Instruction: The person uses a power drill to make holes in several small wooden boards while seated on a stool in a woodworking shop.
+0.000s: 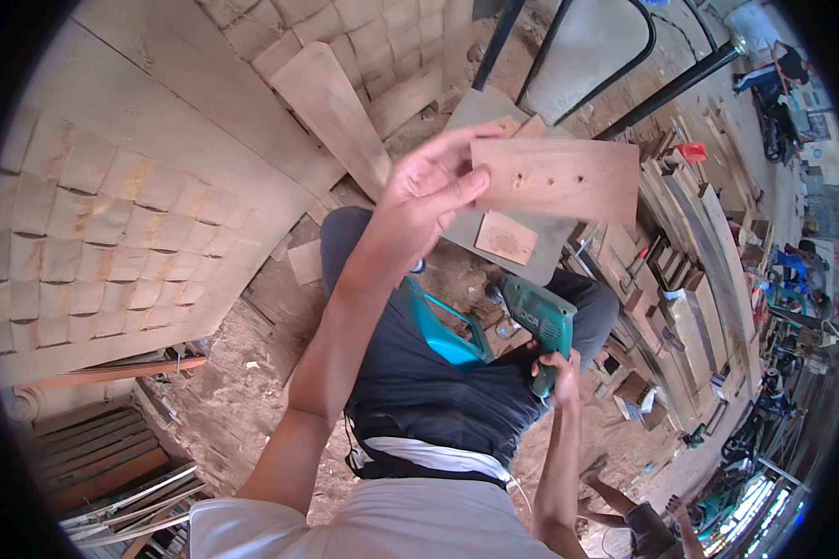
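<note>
My left hand [438, 182] pinches one end of a flat wooden board [559, 191], held up in front of me. Three small holes run in a row along the board. Low at my right thigh, my right hand [557, 373] is wrapped round the handle of a green power drill [541, 321], its front end pointing away and a little left. Beyond the drill a smaller wooden block [506, 238] lies on a grey flat surface [545, 265]. Part of that surface is hidden behind the raised board and my left hand.
A teal plastic stool [443, 326] shows between my legs. Black metal tubing [667, 88] rises at the far side. Stacked timber [708, 270] lies to the right, a wood-tiled panel [126, 224] stands at left, and a plank [331, 107] leans behind. Another person [648, 531] is at lower right.
</note>
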`<state>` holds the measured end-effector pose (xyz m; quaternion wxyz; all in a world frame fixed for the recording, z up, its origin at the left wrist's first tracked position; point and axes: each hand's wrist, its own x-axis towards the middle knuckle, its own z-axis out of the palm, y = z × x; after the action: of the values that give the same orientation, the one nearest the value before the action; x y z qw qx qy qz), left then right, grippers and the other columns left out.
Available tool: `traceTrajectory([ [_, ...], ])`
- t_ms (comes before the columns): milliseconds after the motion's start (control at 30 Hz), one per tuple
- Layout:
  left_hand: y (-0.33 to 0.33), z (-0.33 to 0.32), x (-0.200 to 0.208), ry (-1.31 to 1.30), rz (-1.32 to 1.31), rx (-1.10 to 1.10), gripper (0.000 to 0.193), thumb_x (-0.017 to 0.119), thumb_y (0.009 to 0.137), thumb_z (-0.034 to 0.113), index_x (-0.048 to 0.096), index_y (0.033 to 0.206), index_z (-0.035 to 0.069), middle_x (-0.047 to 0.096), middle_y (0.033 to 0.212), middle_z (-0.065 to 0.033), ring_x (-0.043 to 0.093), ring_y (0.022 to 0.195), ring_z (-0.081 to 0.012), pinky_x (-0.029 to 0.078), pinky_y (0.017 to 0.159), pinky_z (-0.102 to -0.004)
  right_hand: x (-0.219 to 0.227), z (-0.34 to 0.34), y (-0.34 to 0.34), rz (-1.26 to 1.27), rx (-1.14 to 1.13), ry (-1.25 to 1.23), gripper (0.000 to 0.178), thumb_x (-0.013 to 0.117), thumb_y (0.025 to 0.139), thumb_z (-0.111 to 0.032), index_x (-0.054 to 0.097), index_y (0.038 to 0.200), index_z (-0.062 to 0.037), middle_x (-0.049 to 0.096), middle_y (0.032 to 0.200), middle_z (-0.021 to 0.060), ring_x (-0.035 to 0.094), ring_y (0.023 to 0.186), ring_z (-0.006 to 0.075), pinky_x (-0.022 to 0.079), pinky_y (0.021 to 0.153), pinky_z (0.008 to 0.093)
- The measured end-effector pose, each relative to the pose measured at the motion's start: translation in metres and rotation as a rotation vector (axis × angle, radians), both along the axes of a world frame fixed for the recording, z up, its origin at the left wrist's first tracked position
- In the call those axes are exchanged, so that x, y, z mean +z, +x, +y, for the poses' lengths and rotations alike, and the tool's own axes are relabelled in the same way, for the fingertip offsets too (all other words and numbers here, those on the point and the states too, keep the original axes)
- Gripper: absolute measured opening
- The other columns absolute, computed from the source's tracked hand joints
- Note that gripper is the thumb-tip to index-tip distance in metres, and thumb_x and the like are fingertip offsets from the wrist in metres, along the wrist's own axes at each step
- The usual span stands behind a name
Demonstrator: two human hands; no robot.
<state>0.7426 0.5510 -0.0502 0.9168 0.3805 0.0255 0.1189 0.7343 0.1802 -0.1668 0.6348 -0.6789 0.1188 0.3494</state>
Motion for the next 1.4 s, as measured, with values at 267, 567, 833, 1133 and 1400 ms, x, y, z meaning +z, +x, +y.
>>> traceTrajectory([
  [267,-0.025,-0.049,-0.031,-1.373,-0.315,-0.693,0.053,0.057,0.098,0.012,0.037,0.145,-0.002,0.048,0.104,-0.0130,0.054,0.089,-0.0224,0.058,0.073,-0.0269,-0.017,-0.025,-0.006,0.003,-0.055,-0.028,0.036,0.058,0.069,-0.013,0.063,0.095,0.0113,0.068,0.089,0.0173,0.059,0.053,0.0210,0.048,0.052,0.0324],
  [567,-0.030,-0.080,-0.014,-1.301,-0.416,-0.766,0.050,0.056,0.100,0.019,0.038,0.143,-0.001,0.051,0.103,-0.0150,0.054,0.085,-0.0229,0.055,0.067,-0.0251,-0.025,-0.053,-0.011,0.059,-0.155,0.328,0.045,0.060,0.069,-0.018,0.058,0.103,0.0117,0.065,0.093,0.0212,0.057,0.051,0.0215,0.048,0.050,0.0351],
  [833,-0.036,-0.058,0.043,0.316,0.067,0.181,0.048,0.062,0.091,0.000,0.047,0.136,-0.009,0.061,0.117,-0.0114,0.059,0.107,-0.0147,0.049,0.092,-0.0298,-0.040,-0.094,-0.014,0.199,-0.286,0.742,0.056,0.058,0.072,-0.030,0.053,0.109,0.0110,0.056,0.104,0.0269,0.047,0.044,0.0198,0.039,0.041,0.0309],
  [1133,-0.034,-0.074,0.069,0.571,0.043,0.175,0.046,0.065,0.088,-0.007,0.051,0.132,-0.012,0.061,0.117,-0.0139,0.060,0.105,-0.0160,0.052,0.090,-0.0302,-0.066,-0.103,-0.005,0.240,-0.383,0.916,0.053,0.057,0.078,-0.030,0.052,0.111,0.0115,0.054,0.103,0.0272,0.041,0.041,0.0169,0.033,0.040,0.0291],
  [1400,-0.020,-0.089,0.061,0.538,0.071,0.126,0.046,0.065,0.090,-0.002,0.051,0.132,-0.011,0.062,0.117,-0.0131,0.060,0.105,-0.0153,0.049,0.091,-0.0296,-0.064,-0.092,0.000,0.239,-0.318,0.925,0.055,0.059,0.078,-0.029,0.052,0.114,0.0117,0.054,0.104,0.0285,0.043,0.043,0.0166,0.034,0.041,0.0293],
])
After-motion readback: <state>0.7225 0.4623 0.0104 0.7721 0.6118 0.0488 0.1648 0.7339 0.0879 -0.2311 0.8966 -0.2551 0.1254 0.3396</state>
